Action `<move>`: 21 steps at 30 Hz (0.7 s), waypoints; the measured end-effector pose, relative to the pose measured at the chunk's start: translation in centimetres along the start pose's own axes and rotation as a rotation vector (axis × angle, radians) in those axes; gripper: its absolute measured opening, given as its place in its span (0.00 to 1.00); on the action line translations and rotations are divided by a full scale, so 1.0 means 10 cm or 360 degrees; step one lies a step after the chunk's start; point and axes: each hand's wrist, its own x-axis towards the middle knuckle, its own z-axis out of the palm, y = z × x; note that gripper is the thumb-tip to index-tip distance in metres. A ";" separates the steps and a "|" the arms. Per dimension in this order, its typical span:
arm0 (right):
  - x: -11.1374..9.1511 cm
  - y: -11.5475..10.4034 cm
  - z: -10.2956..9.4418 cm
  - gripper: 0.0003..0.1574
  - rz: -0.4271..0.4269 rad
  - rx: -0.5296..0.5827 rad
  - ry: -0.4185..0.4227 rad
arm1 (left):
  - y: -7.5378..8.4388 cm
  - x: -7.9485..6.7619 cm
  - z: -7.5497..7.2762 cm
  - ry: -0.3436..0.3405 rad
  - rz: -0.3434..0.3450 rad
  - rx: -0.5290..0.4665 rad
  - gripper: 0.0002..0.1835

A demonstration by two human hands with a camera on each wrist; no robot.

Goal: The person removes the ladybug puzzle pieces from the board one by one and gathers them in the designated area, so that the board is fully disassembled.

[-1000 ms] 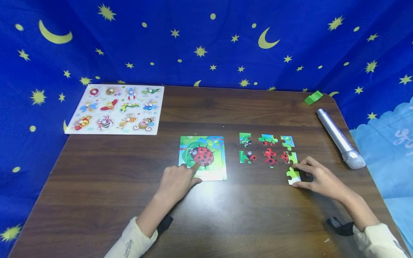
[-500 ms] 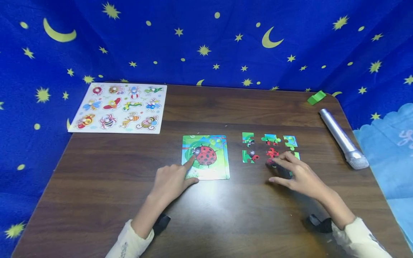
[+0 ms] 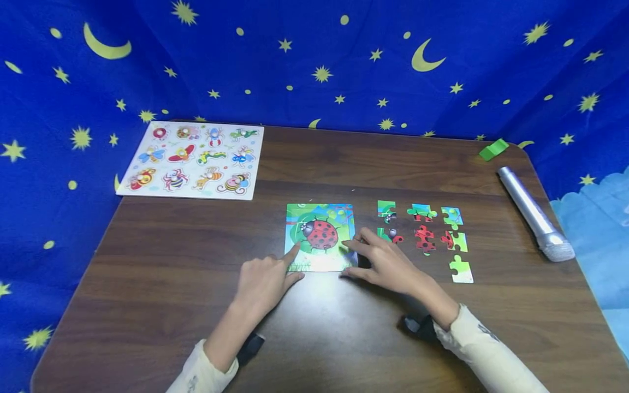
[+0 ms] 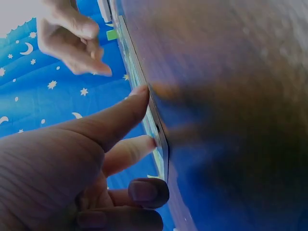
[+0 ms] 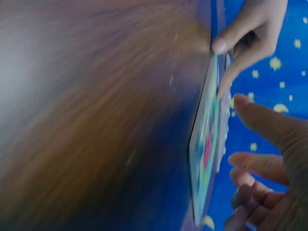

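Observation:
A square ladybug puzzle board [image 3: 321, 256] lies flat mid-table. On its lower left part rests the extended index finger of my left hand [image 3: 264, 281], with the thumb at the front edge; the left wrist view shows that thumb [image 4: 122, 113] against the board's rim. My right hand [image 3: 390, 265] hovers by the board's right side, thumb and index finger spread and nothing between them. In the right wrist view its fingers [image 5: 262, 120] stand apart from the board. Several loose jigsaw pieces [image 3: 425, 240] lie in rows to the right, one partly behind the right hand.
A white insect peg puzzle [image 3: 194, 161] lies at the back left of the wooden table [image 3: 162, 262]. A silver microphone [image 3: 533, 213] and a small green block [image 3: 493, 149] are at the right. A blue star-patterned cloth [image 3: 275, 65] hangs behind.
My right hand has moved left from the lower right jigsaw piece, across the loose pieces, to the board. The piece stays on the table. My left index finger has shifted slightly on the board.

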 end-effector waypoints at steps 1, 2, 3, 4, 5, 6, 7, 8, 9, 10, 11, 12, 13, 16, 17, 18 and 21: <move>0.05 -0.03 0.03 0.35 -0.0006 -0.0014 -0.0004 | 0.00 0.00 0.00 0.0011 0.0004 0.0002 0.33; 0.10 -0.06 0.06 0.35 -0.0003 -0.0031 -0.0006 | 0.00 0.00 0.01 0.0021 0.0006 0.0005 0.32; 0.13 -0.08 0.09 0.35 0.0000 -0.0042 -0.0004 | 0.00 0.00 0.01 0.0031 0.0007 0.0008 0.32; 0.17 -0.10 0.11 0.35 0.0002 -0.0047 -0.0002 | 0.00 0.00 0.02 0.0039 0.0007 0.0012 0.32; 0.19 -0.12 0.14 0.35 0.0007 -0.0053 -0.0003 | 0.00 0.00 0.02 0.0052 0.0011 0.0018 0.32; 0.22 -0.13 0.17 0.35 0.0008 -0.0066 0.0000 | 0.01 0.00 0.02 0.0063 0.0014 0.0026 0.32; 0.23 -0.15 0.19 0.35 0.0013 -0.0074 0.0001 | 0.01 0.01 0.02 0.0069 0.0016 0.0030 0.32; 0.24 -0.16 0.21 0.35 0.0021 -0.0076 -0.0001 | 0.01 0.01 0.02 0.0075 0.0019 0.0036 0.32; 0.24 -0.16 0.23 0.36 0.0024 -0.0088 -0.0002 | 0.02 0.02 0.03 0.0083 0.0024 0.0044 0.33; 0.25 -0.17 0.24 0.36 0.0027 -0.0099 0.0000 | 0.02 0.03 0.03 0.0088 0.0026 0.0052 0.33; 0.24 -0.18 0.26 0.37 0.0032 -0.0115 -0.0002 | 0.02 0.04 0.03 0.0094 0.0029 0.0059 0.33; 0.24 -0.18 0.27 0.37 0.0035 -0.0128 -0.0002 | 0.02 0.04 0.03 0.0103 0.0031 0.0064 0.34; 0.24 -0.19 0.27 0.38 0.0040 -0.0133 -0.0003 | 0.03 0.05 0.03 0.0108 0.0031 0.0068 0.34; 0.24 -0.19 0.29 0.37 0.0053 -0.0127 0.0008 | 0.03 0.06 0.04 0.0105 0.0023 0.0069 0.35; 0.25 -0.19 0.29 0.37 0.0058 -0.0114 0.0013 | 0.03 0.06 0.05 0.0107 0.0021 0.0070 0.34; 0.26 -0.20 0.29 0.36 0.0063 -0.0096 0.0020 | 0.03 0.06 0.05 0.0102 0.0017 0.0069 0.34; 0.28 -0.20 0.30 0.34 0.0097 -0.0037 0.0046 | 0.04 0.07 0.05 0.0079 0.0006 0.0060 0.34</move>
